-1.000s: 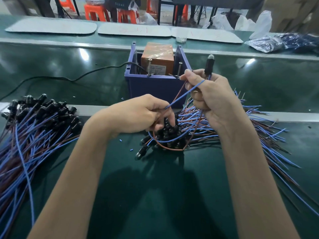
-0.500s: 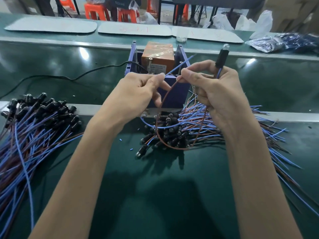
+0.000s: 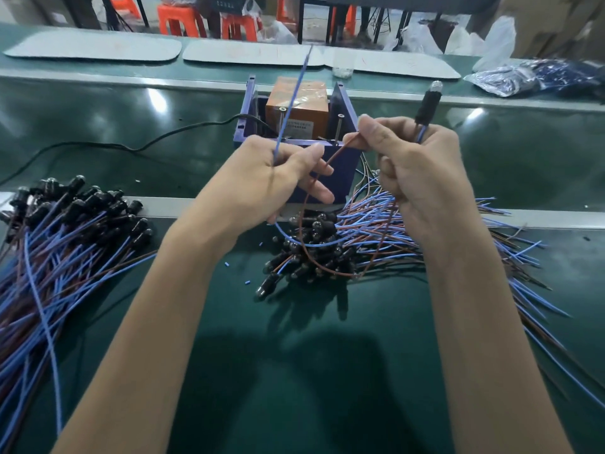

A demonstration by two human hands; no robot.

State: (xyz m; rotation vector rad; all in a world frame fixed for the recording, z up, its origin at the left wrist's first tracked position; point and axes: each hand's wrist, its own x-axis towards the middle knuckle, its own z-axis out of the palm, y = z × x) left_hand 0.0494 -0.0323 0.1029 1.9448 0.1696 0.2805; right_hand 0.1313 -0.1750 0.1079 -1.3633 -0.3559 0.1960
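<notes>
my left hand (image 3: 271, 178) now up off pile (image 3: 314, 253), grips blue lead (image 3: 291, 103) upright | right hand (image 3: 415, 172) pinches brown lead (image 3: 340, 147), holds lamp (image 3: 427, 104) | leads split, ready for tester box (image 3: 342, 165) mid-table

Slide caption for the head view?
Left hand holds a blue wire; right hand pinches a brown wire and grips a lamp.

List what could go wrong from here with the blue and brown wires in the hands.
1. The thin brown wire and thin blue wire loop down over the heap of black-capped wired lamps; pulling may snag and drag others along.
2. The right hand pinches the brown wire while also holding the black lamp holder with clear bulb, so either might slip.
</notes>
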